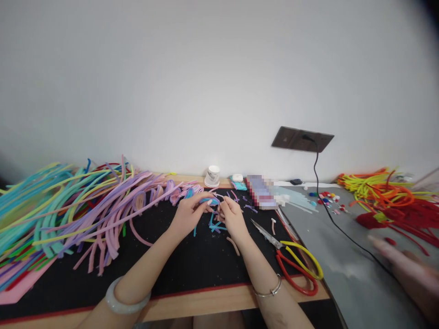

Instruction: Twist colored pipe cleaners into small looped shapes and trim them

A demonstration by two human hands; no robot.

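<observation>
Fingers of both your hands meet over the black felt mat [192, 265], pinching a short blue-and-lilac fuzzy pipe-cleaner piece [211, 201] between them: your left hand [188, 214] grips its left end with fingers closed narrow, and your right hand [232, 215] nips the other end the same way. The piece sits just above the mat, over a scatter of small turquoise and purple pipe-cleaner offcuts [216, 226].

My guess is the wire core is your main risk: bend it hard near a cut tip and it may prick a fingertip or spring loose into the offcuts, where it would be hard to tell apart. The red-and-yellow-handled scissors [291, 260] lie near your right wrist, blades pointing toward your hand; a careless sweep could catch them. The big heap of long pastel pipe cleaners [78, 201] near your left forearm could snag your pale bangle [125, 301]. A blurred hand of another person [401, 260] is well apart on the grey sheet [346, 269].
</observation>
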